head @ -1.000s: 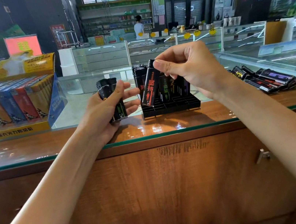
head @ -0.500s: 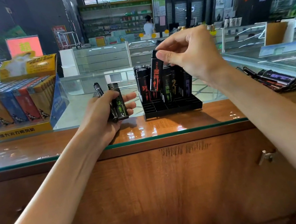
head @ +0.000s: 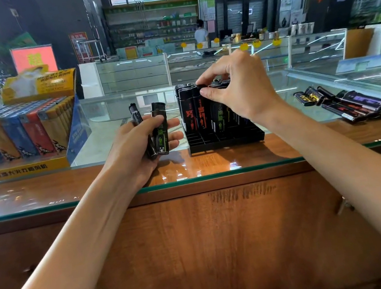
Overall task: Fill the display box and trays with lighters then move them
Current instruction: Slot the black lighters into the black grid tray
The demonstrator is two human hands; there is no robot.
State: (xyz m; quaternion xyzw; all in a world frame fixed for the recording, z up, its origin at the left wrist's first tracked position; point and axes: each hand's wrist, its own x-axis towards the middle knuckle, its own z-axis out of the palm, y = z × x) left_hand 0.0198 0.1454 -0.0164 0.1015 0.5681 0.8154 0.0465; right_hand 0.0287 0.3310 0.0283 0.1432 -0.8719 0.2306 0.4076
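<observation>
Right hand [head: 238, 92] pinched a lighter [head: 203, 115] standing in the tray [head: 223, 140]; left hand [head: 133, 148] gripped two spares [head: 160, 134].
Display box [head: 22, 169] at the counter's [head: 212, 162] left end looked full; tray by the front edge had empty slots; loose lighters [head: 349, 103] lay right. Moving remained.

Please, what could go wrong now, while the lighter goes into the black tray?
1. The right hand pinches only the top of the red-lettered lighter; it may tilt and knock the upright neighbours in the black tray.
2. The left hand holds two spare lighters splayed apart; one might slip from that grip onto the glass counter.
</observation>
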